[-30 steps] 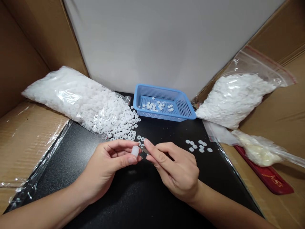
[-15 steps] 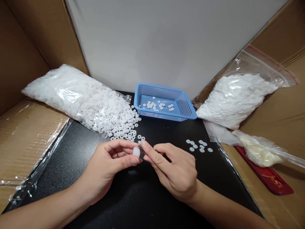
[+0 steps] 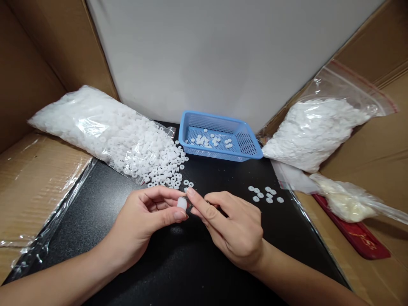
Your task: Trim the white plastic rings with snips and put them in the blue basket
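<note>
Thumb and fingers of my left hand point(image 3: 142, 227) pinch a small white plastic piece point(image 3: 182, 203), rounded and upright. My right hand point(image 3: 234, 225) is closed, with its index finger stretched against the far side of that piece. Something dark and thin point(image 3: 189, 209) shows between the fingertips of both hands; most of it is hidden, so its kind is unclear. Just beyond my fingers lie loose white washers point(image 3: 165, 172), spilling from the mouth of a clear plastic bag point(image 3: 92, 123). Several white discs point(image 3: 269, 199) lie to the right of my right hand on the black tabletop point(image 3: 153, 276).
A blue perforated basket point(image 3: 219, 155) holding several white pieces stands at the back, against a pale wall point(image 3: 236, 55). On the right are a zip bag of white pieces point(image 3: 315, 131), a smaller bag of yellowish material point(image 3: 347, 202) and a red case point(image 3: 366, 242). Cardboard point(image 3: 41, 174) flanks both sides.
Both hands keep nearly the same pose. My right fingertips have shifted very slightly left, and the dark thing now sits closer against the white piece.
</note>
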Available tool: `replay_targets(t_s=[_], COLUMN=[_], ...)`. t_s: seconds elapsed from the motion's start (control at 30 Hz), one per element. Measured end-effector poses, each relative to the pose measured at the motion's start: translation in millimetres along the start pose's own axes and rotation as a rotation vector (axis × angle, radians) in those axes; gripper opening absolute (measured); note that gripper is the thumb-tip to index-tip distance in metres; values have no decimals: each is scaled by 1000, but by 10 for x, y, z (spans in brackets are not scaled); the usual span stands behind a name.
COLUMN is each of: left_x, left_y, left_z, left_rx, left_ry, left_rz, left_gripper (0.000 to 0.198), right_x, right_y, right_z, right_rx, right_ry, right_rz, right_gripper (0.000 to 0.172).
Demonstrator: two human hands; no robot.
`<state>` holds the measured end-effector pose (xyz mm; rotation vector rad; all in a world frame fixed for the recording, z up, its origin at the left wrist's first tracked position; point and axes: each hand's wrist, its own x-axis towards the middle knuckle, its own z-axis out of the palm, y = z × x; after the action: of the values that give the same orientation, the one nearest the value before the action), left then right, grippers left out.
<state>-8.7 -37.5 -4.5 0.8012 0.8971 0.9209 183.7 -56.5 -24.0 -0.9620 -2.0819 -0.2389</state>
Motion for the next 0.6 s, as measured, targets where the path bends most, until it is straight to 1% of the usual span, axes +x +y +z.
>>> replay_targets(t_s=[0.07, 0.23, 0.33, 0.47, 0.6], left_x=[2, 4, -7, -10, 19], left_y=[6, 11, 7, -11, -27], left_z=[4, 1, -17, -44, -63], left_rx=[-6, -6, 12, 45, 72], left_ry=[-7, -6, 0, 0, -3], left_rz=[-5, 1, 8, 13, 24], left_gripper=[20, 20, 20, 19, 20], right_x=[-2, 9, 11, -8, -27], right_y=[1, 2, 7, 28, 51], right_z=[-2, -14, -17, -25, -43], right_rx=[1, -11, -21, -52, -102], right_ry=[-3, -7, -9, -23, -44], right_rz=[-5, -10, -22, -35, -76], right_gripper=[41, 51, 52, 49, 38])
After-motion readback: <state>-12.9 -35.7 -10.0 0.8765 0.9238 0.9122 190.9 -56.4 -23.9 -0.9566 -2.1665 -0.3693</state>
